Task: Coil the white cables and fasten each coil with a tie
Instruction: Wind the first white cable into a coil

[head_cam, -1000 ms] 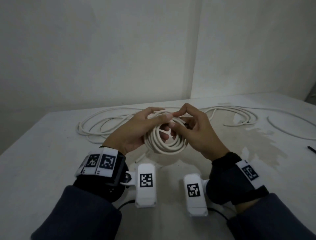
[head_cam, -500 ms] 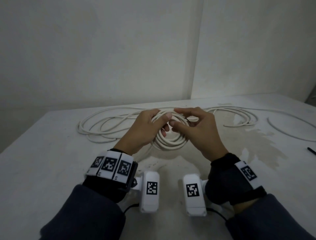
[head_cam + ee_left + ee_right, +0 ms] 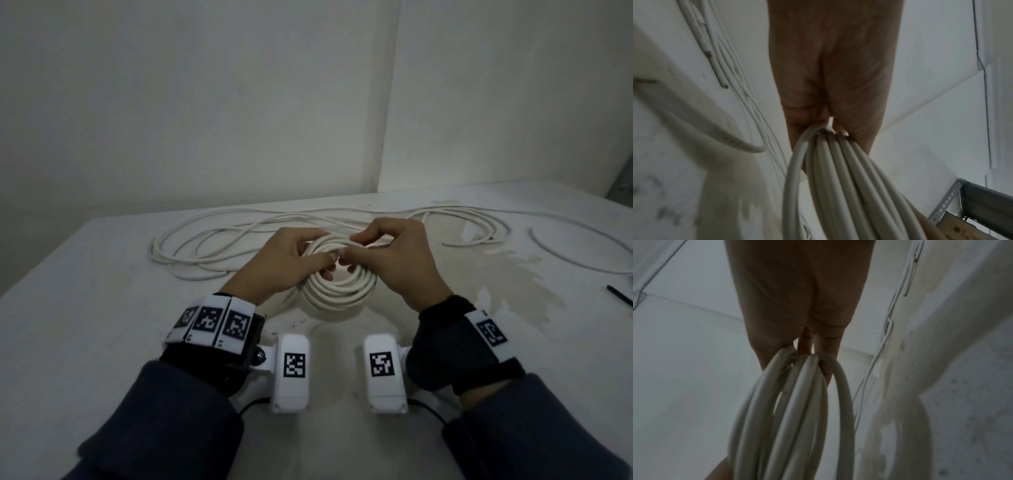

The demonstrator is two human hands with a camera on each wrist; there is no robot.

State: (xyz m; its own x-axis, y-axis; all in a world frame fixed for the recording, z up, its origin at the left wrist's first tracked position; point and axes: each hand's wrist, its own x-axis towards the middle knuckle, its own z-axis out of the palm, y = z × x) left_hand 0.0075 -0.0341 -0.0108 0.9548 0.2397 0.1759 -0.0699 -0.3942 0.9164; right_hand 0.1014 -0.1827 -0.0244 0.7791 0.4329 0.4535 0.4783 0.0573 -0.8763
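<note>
A white coil [image 3: 337, 291] is held just above the table [image 3: 102, 308], gripped at its far side by both hands. The left hand [image 3: 284, 263] is curled round the bundled turns, thumb on top, fingers tucked under and through the middle of the ring. In the left wrist view the strands [image 3: 838, 178] are seen gathered tight where the fingers [image 3: 859, 105] close on them. The right hand [image 3: 400, 260] is wrapped over the coil's right side, thumb and forefinger pinched together at the top beside the left fingertips; whether a tie is caught between them cannot be told. In the right wrist view the turns [image 3: 797, 402] are seen fanning out below the closed fingers [image 3: 805, 340].

Behind the hands, loose cable [image 3: 212, 243] is spread in long loops across the table, and more [image 3: 486, 226] trails away to the right. A dark thin object [image 3: 620, 295] is seen at the right edge.
</note>
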